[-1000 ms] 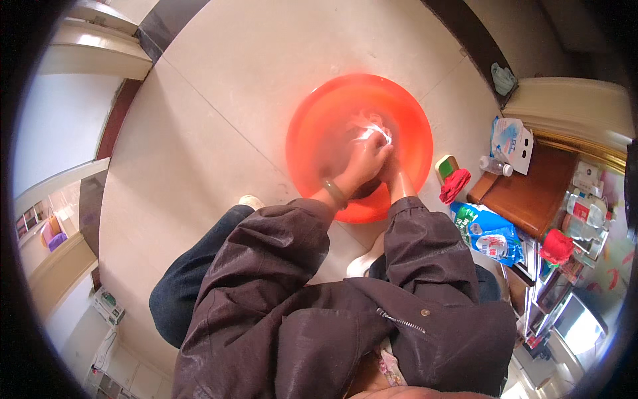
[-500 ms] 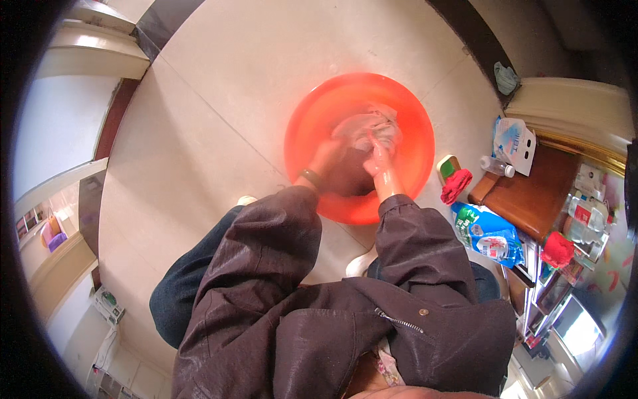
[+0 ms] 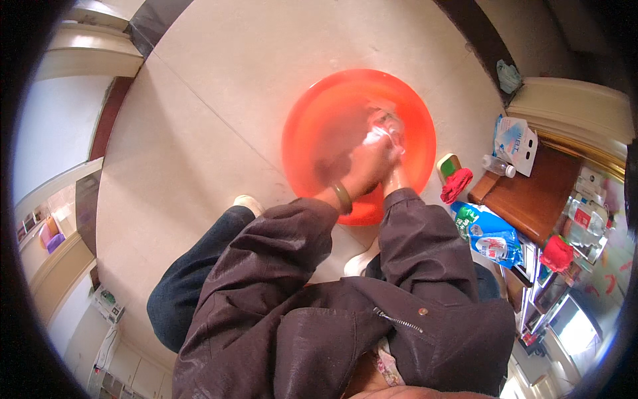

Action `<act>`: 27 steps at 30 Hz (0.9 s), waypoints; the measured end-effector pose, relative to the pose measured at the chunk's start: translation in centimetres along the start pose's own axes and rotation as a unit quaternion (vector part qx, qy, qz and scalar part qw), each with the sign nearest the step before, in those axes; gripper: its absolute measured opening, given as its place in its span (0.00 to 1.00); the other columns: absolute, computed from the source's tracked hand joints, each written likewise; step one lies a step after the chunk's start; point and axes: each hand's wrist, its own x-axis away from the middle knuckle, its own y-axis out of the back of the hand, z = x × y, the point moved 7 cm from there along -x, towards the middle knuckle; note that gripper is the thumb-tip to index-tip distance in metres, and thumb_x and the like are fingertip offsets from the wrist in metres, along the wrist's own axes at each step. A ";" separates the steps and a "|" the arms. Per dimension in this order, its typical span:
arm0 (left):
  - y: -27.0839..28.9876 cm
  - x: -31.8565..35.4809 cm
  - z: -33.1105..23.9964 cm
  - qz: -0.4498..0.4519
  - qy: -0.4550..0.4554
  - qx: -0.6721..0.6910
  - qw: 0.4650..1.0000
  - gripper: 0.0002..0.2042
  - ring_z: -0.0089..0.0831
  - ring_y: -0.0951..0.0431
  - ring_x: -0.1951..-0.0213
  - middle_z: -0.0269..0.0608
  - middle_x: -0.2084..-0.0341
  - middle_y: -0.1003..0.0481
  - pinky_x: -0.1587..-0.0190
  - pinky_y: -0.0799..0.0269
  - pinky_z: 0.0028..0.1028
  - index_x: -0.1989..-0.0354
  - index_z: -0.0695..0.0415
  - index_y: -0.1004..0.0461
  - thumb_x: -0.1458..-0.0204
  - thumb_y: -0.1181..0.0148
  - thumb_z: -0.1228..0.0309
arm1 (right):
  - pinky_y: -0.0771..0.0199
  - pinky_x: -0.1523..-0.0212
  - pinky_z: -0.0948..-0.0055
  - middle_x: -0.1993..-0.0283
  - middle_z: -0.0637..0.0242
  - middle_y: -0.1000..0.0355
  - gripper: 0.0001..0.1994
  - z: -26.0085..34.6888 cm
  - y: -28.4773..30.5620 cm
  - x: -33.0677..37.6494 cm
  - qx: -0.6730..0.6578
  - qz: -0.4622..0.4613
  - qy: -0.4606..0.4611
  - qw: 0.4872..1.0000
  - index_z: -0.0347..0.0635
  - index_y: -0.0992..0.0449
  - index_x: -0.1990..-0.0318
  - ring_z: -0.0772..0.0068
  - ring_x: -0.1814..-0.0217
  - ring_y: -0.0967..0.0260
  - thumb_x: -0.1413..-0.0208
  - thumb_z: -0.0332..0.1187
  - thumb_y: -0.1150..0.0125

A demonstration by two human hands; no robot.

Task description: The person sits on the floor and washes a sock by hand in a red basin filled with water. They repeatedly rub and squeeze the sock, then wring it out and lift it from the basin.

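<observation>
An orange-red basin (image 3: 296,136) stands on the pale floor in front of me, with dark water (image 3: 335,136) in it. Over its right half, my hands are close together on a wet, pale cloth (image 3: 384,120), bunched up and smeared by motion. My left hand (image 3: 367,164), with a bangle at its wrist, is closed on the cloth and crosses in front of the other hand. Mostly covered behind it, my right hand (image 3: 396,171) is at the same cloth; its fingers are largely hidden.
Right of the basin lie a green-and-yellow sponge or brush (image 3: 448,163) and a red cloth (image 3: 456,185). Beside them are a blue detergent bag (image 3: 488,233), a brown wooden stool or box (image 3: 528,196) and a clear bottle (image 3: 498,165). My shoes flank the basin's near side.
My left hand has moved right, toward my right hand. The cloth, spread wider before, is now gathered into a smaller bunch at the basin's right side.
</observation>
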 end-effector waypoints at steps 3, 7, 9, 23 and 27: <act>3.6 0.0 0.6 -0.148 0.064 0.034 0.986 0.16 0.56 0.24 0.70 0.59 0.76 0.26 0.69 0.30 0.46 0.70 0.60 0.27 0.48 0.47 0.57 | 0.28 0.51 0.65 0.51 0.65 0.29 0.18 -0.5 0.0 1.2 0.066 -0.059 -0.025 0.996 0.44 0.32 0.48 0.66 0.50 0.31 0.39 0.45 0.53; 2.9 0.4 0.7 -0.130 0.122 0.037 0.983 0.18 0.54 0.23 0.71 0.58 0.77 0.26 0.69 0.29 0.45 0.73 0.59 0.27 0.48 0.46 0.53 | 0.28 0.52 0.70 0.54 0.70 0.30 0.14 -1.4 -0.5 1.3 -0.024 -0.016 -0.084 0.996 0.45 0.30 0.51 0.70 0.53 0.32 0.40 0.40 0.49; 0.1 0.4 -0.3 0.018 0.072 0.000 0.997 0.17 0.54 0.23 0.71 0.57 0.78 0.26 0.70 0.29 0.44 0.72 0.57 0.27 0.50 0.43 0.53 | 0.28 0.52 0.70 0.55 0.70 0.30 0.14 -1.9 -0.2 1.1 -0.042 -0.020 -0.102 0.994 0.46 0.30 0.52 0.70 0.53 0.31 0.40 0.40 0.49; -1.5 1.1 10.6 0.085 0.197 0.256 0.943 0.17 0.24 0.26 0.70 0.33 0.75 0.25 0.66 0.30 0.27 0.67 0.63 0.23 0.57 0.33 0.60 | 0.28 0.57 0.66 0.54 0.67 0.30 0.18 0.6 4.7 -0.8 -0.071 -0.162 0.095 0.980 0.45 0.32 0.49 0.68 0.55 0.31 0.45 0.41 0.43; -1.8 0.4 15.5 -0.021 0.282 0.186 0.941 0.12 0.29 0.24 0.68 0.37 0.74 0.24 0.65 0.29 0.32 0.67 0.57 0.23 0.53 0.42 0.61 | 0.29 0.51 0.62 0.50 0.64 0.31 0.20 -1.9 6.8 -0.3 -0.086 -0.220 -0.008 0.972 0.43 0.33 0.46 0.63 0.49 0.33 0.45 0.38 0.43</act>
